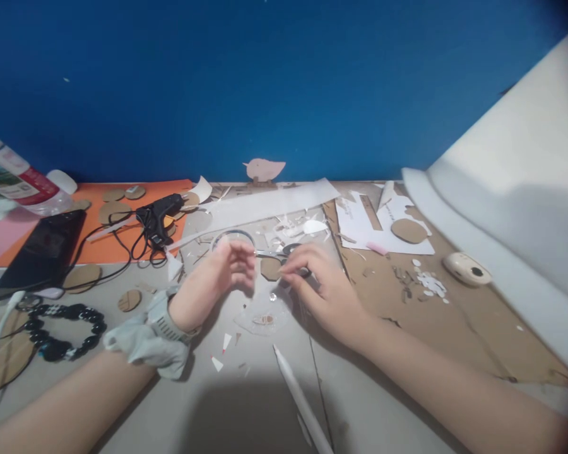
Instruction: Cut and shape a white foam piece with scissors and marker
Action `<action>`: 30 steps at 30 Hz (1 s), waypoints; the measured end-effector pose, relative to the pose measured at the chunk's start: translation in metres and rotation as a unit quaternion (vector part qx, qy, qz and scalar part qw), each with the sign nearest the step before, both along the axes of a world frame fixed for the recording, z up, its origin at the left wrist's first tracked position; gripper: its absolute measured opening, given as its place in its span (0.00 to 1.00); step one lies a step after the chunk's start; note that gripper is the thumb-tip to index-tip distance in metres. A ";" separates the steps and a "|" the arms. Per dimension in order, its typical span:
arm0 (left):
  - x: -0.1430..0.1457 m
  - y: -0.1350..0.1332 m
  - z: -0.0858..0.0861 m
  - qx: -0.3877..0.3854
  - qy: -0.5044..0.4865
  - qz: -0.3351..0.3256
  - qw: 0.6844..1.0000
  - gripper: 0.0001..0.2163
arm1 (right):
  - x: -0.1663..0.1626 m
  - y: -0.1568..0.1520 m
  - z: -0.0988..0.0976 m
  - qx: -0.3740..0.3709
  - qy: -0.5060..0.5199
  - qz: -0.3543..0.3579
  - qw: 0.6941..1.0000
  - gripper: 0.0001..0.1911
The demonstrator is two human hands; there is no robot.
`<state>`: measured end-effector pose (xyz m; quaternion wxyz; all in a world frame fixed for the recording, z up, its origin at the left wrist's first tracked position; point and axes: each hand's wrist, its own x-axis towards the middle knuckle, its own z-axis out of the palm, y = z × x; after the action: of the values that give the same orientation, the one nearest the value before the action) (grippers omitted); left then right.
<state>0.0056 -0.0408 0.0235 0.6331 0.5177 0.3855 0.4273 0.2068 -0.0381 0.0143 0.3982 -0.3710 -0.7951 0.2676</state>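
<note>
My left hand point(227, 271) hovers over the middle of the table with its fingers curled together, beside a roll of clear tape point(231, 238). What its fingertips pinch is too small to make out. My right hand point(319, 284) rests lower, fingers bent and pinched near the scissors point(284, 252) and a small brown cardboard piece point(269, 268). A clear plastic piece point(265, 315) with a small brown shape lies just below both hands. A watch and a grey scrunchie point(144, 343) sit on my left wrist.
A black glue gun point(158, 217) with its cable lies on orange paper point(104, 246). A phone point(40, 252), a bottle point(14, 180), black beads point(64, 331), cardboard discs, a pink bird cutout point(264, 169), white foam sheets point(511, 208) and a white stick point(300, 397) surround the hands.
</note>
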 end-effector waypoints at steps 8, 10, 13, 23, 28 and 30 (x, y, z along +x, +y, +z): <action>0.000 -0.013 0.010 0.350 0.526 -0.210 0.746 0.16 | 0.001 0.004 -0.008 -0.035 0.037 -0.020 0.999 0.06; 0.004 -0.015 0.003 0.367 0.544 -0.220 0.722 0.17 | 0.001 0.004 -0.008 -0.047 0.038 -0.022 0.998 0.05; 0.007 -0.015 -0.004 0.384 0.557 -0.228 0.700 0.16 | 0.000 0.003 -0.007 -0.056 0.041 -0.020 0.997 0.04; 0.003 -0.010 -0.005 0.362 0.546 -0.244 0.715 0.18 | -0.001 0.004 -0.009 -0.059 0.029 -0.014 0.998 0.04; 0.008 -0.013 -0.002 0.383 0.582 -0.255 0.671 0.16 | 0.001 0.004 -0.010 -0.053 0.025 -0.019 0.998 0.04; 0.010 -0.015 0.001 0.381 0.594 -0.260 0.658 0.13 | 0.000 0.005 -0.010 -0.052 0.026 -0.020 0.998 0.04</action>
<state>0.0153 -0.0561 0.0249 0.1016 0.9367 0.3321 -0.0441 0.2073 -0.0335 0.0039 0.4045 -0.4001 -0.7616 0.3102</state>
